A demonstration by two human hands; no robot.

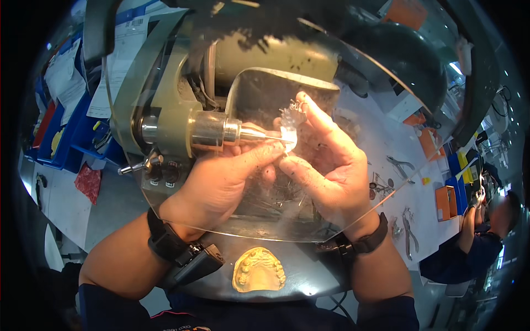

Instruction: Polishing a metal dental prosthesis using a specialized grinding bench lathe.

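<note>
Through a clear curved shield I see my left hand (207,185) and my right hand (342,171) holding a small, shiny metal denture framework (288,129) between them. Its upper end looks lacy, and strong light washes out its lower part. The tapered spindle (248,134) of a green polishing lathe (165,105) reaches from the left to the framework. My left thumb and fingers pinch its lower edge beside the spindle tip. On the right, my other thumb and fingertips close round its far side. Which part touches the tip is hard to make out.
A yellow dental cast (258,269) rests on the dark ledge close to my body. Pliers (408,234) and small metal pieces lie on the right bench. Blue bins (66,149) with papers stand left. Another person (480,237) works at far right.
</note>
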